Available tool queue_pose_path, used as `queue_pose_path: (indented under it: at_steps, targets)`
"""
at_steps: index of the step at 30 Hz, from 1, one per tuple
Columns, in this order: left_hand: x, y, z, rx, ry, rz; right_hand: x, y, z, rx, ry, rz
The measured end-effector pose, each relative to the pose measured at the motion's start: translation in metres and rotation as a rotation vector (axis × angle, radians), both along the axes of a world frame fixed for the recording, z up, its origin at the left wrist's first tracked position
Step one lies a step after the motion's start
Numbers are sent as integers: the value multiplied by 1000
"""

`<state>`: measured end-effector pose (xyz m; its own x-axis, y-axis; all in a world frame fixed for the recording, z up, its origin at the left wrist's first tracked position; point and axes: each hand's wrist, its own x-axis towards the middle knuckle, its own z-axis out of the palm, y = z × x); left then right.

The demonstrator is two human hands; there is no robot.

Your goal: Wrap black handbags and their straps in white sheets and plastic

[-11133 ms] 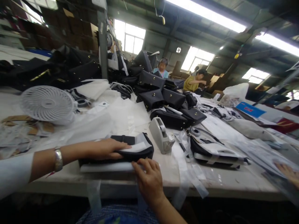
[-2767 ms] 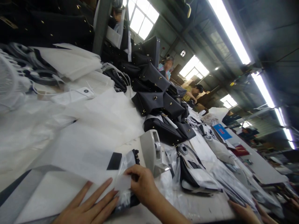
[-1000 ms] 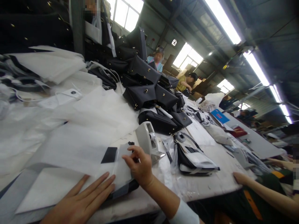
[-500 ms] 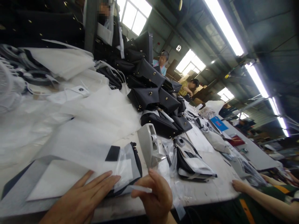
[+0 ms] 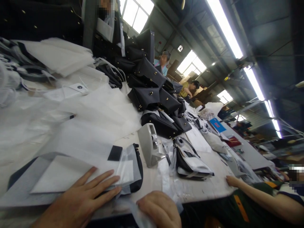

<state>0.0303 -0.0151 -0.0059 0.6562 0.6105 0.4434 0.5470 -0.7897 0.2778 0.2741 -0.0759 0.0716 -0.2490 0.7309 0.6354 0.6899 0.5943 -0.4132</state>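
Note:
My left hand point(image 5: 83, 196) lies flat with fingers spread, pressing on white wrapping sheets point(image 5: 64, 174). Under them sits a black bag point(image 5: 137, 167) with a zipped edge. A small black rectangle point(image 5: 115, 153) and a clear tape band lie across the wrapping. My right hand point(image 5: 160, 209) is low at the table's front edge with curled fingers. From it runs a translucent strip of clear tape point(image 5: 137, 212); its fingertips are mostly hidden. A grey tape dispenser point(image 5: 147, 145) stands just beyond.
Black bags point(image 5: 154, 95) are piled behind the dispenser. Another partly wrapped bag point(image 5: 192, 161) lies to the right. White sheets point(image 5: 99, 107) cover the left of the table. A co-worker's hand point(image 5: 232, 181) touches the table edge at right.
My right hand has moved down and turned over, from pinching the clear tape strip above the bag's edge to beside the table edge. My left hand stays flat on the wrapping.

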Motion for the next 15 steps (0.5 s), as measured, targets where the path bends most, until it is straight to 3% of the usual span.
queue_pose_path:
  at_steps: [5, 10, 15]
  targets:
    - [-1, 2, -1, 33, -27, -56, -18, 50, 11, -185, 115, -198]
    - [3, 4, -7, -13, -135, -64, -31, 101, -10, -285, 29, -191]
    - [7, 4, -18, 59, -108, -63, -31, 116, -29, -524, -53, -272]
